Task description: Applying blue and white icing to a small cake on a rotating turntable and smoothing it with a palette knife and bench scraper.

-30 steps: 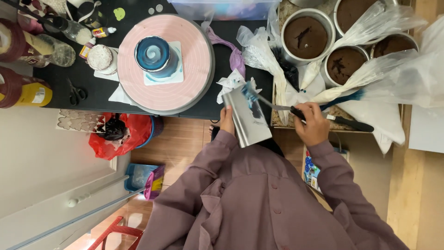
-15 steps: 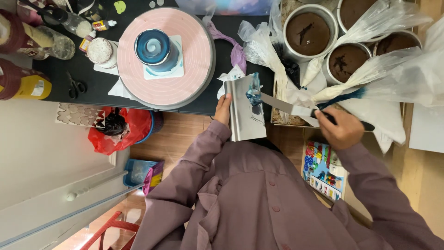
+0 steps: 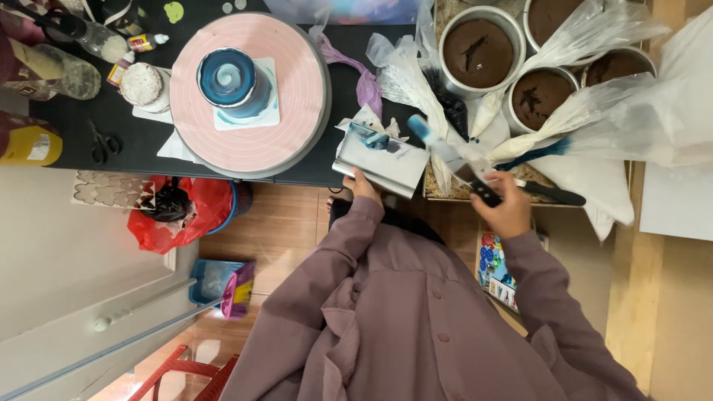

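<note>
My left hand grips a flat metal scraper smeared with blue icing, held at the near edge of the black table. My right hand holds a palette knife by its black handle; the blade carries blue icing at its tip and points toward the scraper. A small blue-and-white swirled cake stands on a square board on the pink turntable, to the left of both hands.
Several round tins of dark chocolate cake and clear piping bags lie at the right. A purple piping bag, bottles, scissors and a small pot crowd the table. A red bag sits below on the wooden floor.
My right hand has swung the palette knife up and left toward the scraper. My left hand has tilted the scraper flatter, showing its icing-smeared face.
</note>
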